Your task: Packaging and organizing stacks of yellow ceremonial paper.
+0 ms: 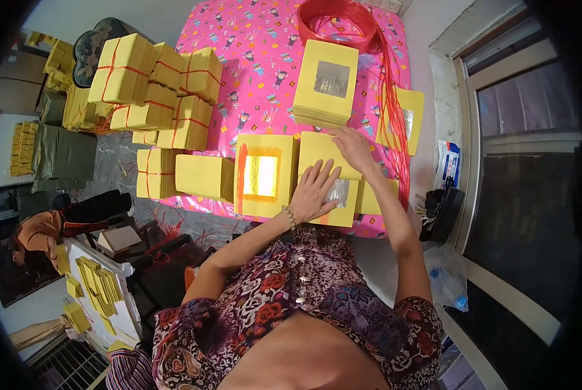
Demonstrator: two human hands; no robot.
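Counter [258, 71]: covered in pink cartoon-print cloth; carries, left to right, the following.

Yellow paper bundles [122, 68], bound in red cord, piled at the left edge.

Plain yellow stack [201, 175], no cord visible.

Gold-panel stack [261, 175], orange-bordered, just left of the left grip.

Left grip [313, 192]: bare hand, palm down, fingers spread flat.

Silver-panel stack [341, 194]: directly beneath the left grip, long axis running away from the person; left hand nearer the panel, right hand at the far end.

Tall silver-panel stack [326, 81], just beyond the right grip, long axis likewise away.

Red round holder [367, 34], tub or coil, cannot tell; loose red strands inside.

Right grip [352, 148]: bare hand, fingers bent; whether pinching paper, cannot tell.

Red strands [389, 97], trailing toward the person.

Yellow sheet [415, 107], partly under the strands.

Clear plastic bag [443, 273], off the counter; blue item within, kind unclear.
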